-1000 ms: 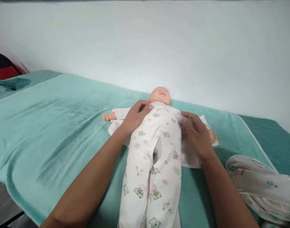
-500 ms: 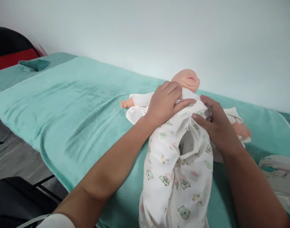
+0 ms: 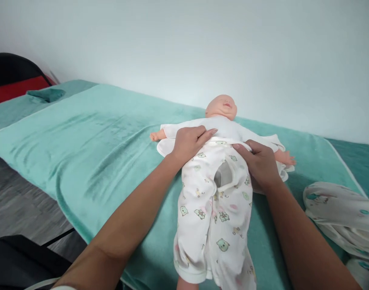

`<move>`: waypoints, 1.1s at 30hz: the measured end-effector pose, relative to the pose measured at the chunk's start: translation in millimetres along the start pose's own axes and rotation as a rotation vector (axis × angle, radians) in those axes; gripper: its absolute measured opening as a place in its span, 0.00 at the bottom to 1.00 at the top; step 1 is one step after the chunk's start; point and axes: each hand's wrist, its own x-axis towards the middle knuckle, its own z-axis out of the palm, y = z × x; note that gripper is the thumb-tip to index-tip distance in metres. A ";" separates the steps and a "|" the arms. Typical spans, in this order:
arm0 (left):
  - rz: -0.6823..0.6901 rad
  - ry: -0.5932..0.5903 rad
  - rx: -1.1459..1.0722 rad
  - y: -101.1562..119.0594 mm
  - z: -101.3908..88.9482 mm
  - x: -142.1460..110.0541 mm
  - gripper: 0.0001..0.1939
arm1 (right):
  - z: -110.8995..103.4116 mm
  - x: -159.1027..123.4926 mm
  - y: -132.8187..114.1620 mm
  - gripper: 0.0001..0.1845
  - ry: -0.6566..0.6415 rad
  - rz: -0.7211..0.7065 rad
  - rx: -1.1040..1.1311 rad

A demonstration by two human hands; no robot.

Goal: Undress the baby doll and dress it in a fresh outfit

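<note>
A baby doll lies on its back with both arms spread, dressed in a white long-sleeved top. White baby trousers with green bear prints cover its legs, and an opening shows at the crotch. At the waistband's left side my left hand is closed on the fabric, its thumb lying along the edge. My right hand pinches the other side of the waistband, thumb on top; its fingertips are partly hidden. A bit of the doll's leg shows below the left trouser cuff.
A teal blanket covers the table under the doll. Folded white printed fabric lies at the right. A black and red chair stands at the far left, with another black seat at the lower left. A white wall rises behind.
The waistband, bunched up over the doll's chest before, now lies flatter and lower across its belly. My hands are farther apart. A trouser cuff and some leg now show; the view has shifted.
</note>
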 end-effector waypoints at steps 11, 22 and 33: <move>-0.415 -0.383 -0.332 -9.6 -52.0 -51.3 0.19 | -33.1 -41.5 5.5 0.24 -0.303 0.094 -0.033; -0.345 0.061 0.104 1.3 -14.5 -50.1 0.08 | 18.6 -51.2 -16.5 0.10 0.265 0.059 -0.101; -0.440 -0.167 -0.240 4.6 -34.5 -67.0 0.10 | -12.7 -66.3 -6.4 0.24 -0.217 0.104 0.039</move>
